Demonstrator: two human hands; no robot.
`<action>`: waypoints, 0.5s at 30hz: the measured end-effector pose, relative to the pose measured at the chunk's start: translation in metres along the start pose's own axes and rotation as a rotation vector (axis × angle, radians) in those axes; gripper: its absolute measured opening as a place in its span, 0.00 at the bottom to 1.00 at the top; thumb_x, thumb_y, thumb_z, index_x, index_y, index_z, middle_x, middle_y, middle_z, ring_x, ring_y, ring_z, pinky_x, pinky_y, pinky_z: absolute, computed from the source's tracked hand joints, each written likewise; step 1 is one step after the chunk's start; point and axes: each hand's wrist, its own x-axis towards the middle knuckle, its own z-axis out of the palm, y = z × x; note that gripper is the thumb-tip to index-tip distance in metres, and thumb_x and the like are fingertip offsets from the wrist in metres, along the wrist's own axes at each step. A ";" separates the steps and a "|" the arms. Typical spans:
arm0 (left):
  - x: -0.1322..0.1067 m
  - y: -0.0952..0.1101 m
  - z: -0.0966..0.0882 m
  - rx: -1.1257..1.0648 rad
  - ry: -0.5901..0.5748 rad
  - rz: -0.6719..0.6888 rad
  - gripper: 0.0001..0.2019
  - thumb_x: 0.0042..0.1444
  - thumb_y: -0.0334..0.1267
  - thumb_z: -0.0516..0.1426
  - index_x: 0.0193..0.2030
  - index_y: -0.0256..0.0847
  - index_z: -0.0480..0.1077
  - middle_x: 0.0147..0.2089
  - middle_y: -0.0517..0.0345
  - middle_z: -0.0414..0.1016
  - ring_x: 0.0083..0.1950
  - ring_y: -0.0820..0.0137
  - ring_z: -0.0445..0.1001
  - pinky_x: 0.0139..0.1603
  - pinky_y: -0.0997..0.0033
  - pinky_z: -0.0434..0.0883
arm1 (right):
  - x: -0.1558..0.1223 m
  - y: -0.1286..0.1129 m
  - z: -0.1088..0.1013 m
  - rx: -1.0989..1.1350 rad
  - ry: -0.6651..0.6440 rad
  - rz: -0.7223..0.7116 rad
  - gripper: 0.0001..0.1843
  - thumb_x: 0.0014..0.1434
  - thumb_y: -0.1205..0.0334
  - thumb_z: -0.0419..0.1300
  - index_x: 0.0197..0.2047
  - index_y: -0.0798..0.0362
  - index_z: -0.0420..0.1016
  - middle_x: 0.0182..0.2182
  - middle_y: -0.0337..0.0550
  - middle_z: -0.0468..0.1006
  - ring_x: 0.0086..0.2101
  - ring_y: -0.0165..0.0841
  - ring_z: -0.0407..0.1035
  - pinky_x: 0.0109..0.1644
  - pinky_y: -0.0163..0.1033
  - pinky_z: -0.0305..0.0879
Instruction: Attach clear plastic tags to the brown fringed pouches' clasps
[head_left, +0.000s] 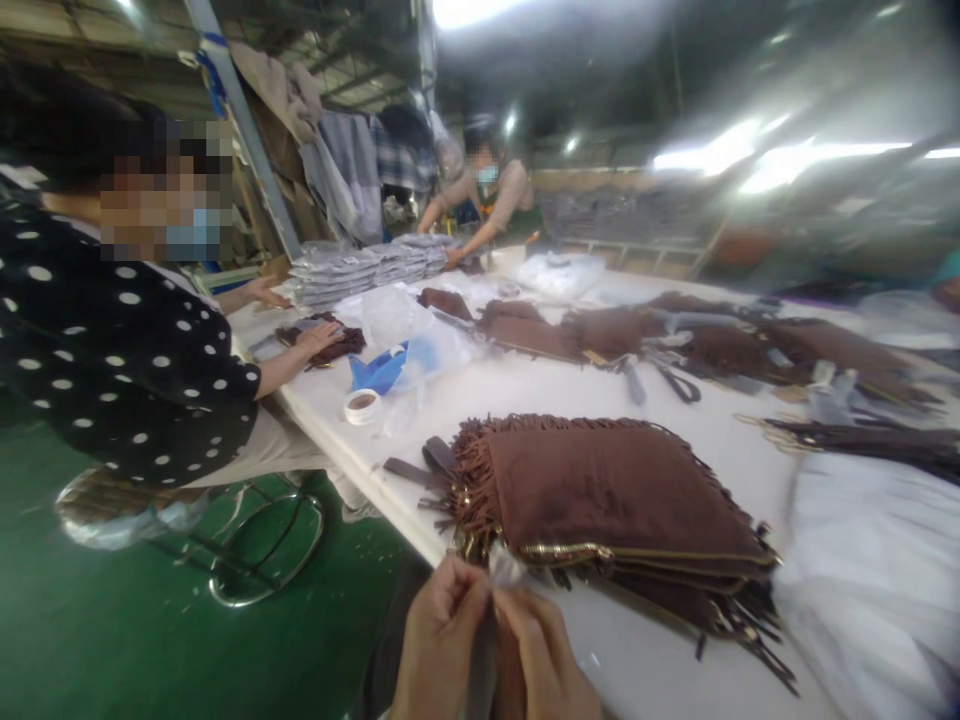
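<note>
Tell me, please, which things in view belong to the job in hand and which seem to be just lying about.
Likely part of the job:
- pale piece pinched between left hand and right hand, too blurred to identify
- stack of brown fringed zip pouches right beside them

Apparently just lying about:
- white tape roll
- blue plastic wrapping

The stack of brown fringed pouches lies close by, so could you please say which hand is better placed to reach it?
Probably the right hand: it is nearer the stack, just below the gold zipper, while the left hand sits farther left. Both hands look pinched, though.
</note>
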 end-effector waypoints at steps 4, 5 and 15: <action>-0.004 0.005 -0.002 0.014 -0.064 0.037 0.15 0.57 0.49 0.61 0.36 0.37 0.72 0.33 0.55 0.75 0.35 0.67 0.70 0.38 0.73 0.68 | -0.008 0.006 0.001 -0.093 0.024 -0.089 0.18 0.68 0.65 0.49 0.57 0.48 0.72 0.46 0.50 0.80 0.42 0.40 0.78 0.36 0.36 0.75; -0.004 0.005 -0.002 -0.002 -0.081 0.033 0.15 0.57 0.50 0.62 0.37 0.37 0.72 0.33 0.55 0.76 0.36 0.67 0.71 0.38 0.73 0.68 | -0.009 0.006 0.001 -0.092 0.023 -0.098 0.19 0.68 0.65 0.49 0.58 0.48 0.72 0.46 0.50 0.79 0.42 0.41 0.78 0.37 0.37 0.75; 0.002 0.007 -0.011 -0.174 -0.160 -0.124 0.16 0.48 0.43 0.70 0.35 0.37 0.70 0.31 0.54 0.77 0.32 0.68 0.73 0.35 0.73 0.68 | 0.030 -0.009 -0.022 0.541 -0.176 0.234 0.14 0.68 0.57 0.50 0.44 0.48 0.78 0.36 0.43 0.76 0.37 0.33 0.73 0.42 0.32 0.69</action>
